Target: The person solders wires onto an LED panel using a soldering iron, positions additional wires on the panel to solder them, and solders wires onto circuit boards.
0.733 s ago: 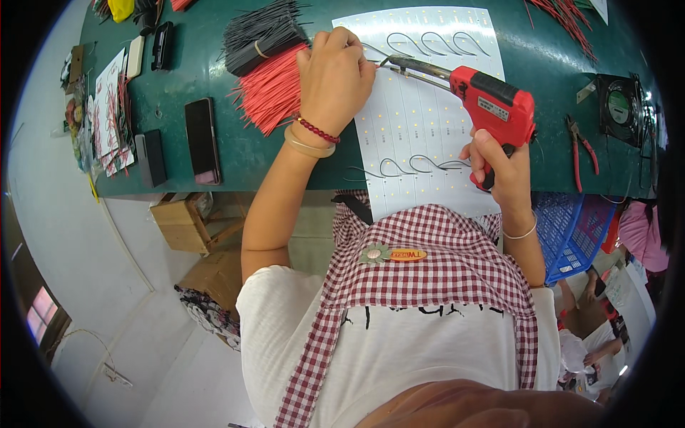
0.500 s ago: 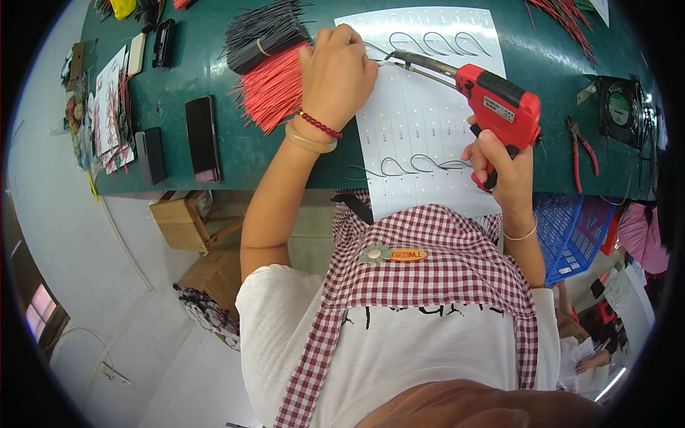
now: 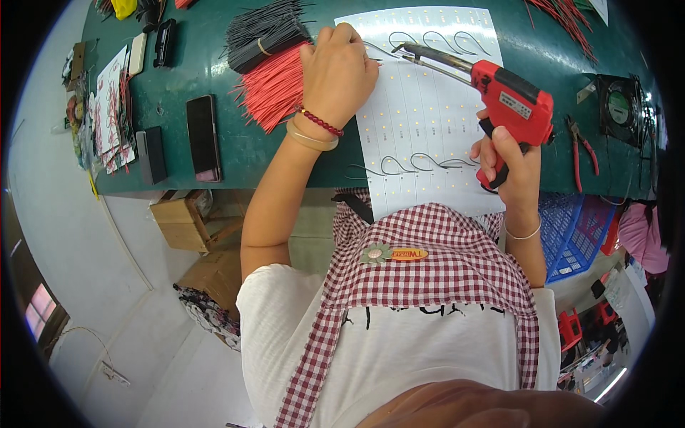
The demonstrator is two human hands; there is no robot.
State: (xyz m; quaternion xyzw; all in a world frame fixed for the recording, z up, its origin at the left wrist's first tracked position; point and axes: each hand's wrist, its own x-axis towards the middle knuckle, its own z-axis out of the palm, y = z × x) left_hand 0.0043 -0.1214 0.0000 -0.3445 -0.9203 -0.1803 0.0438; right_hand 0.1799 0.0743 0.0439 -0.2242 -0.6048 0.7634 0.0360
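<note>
A white board (image 3: 421, 100) with rows of small yellowish chips lies before me on the green table. Thin dark wires (image 3: 428, 162) loop over it in two rows, one far and one near. At the board's far left edge, my left hand (image 3: 341, 75) is closed, its fingertips pinching what looks like a thin dark wire; the fingers partly hide it. My right hand (image 3: 515, 162) grips the black handle of a red soldering gun (image 3: 515, 100). The gun's dark tip points left over the board, a short way from my left fingertips.
Bundled black wires (image 3: 267, 34) and red wires (image 3: 275, 87) lie left of the board. Farther left are a phone (image 3: 204, 139) and a dark box (image 3: 151, 155). Red-handled pliers (image 3: 581, 153) and a black-framed reel (image 3: 619, 108) sit right. A blue crate (image 3: 571, 232) stands below the table edge.
The soldering gun and my right hand have moved a little to the right, drawing the tip up and away from my left fingertips. My left hand has barely shifted.
</note>
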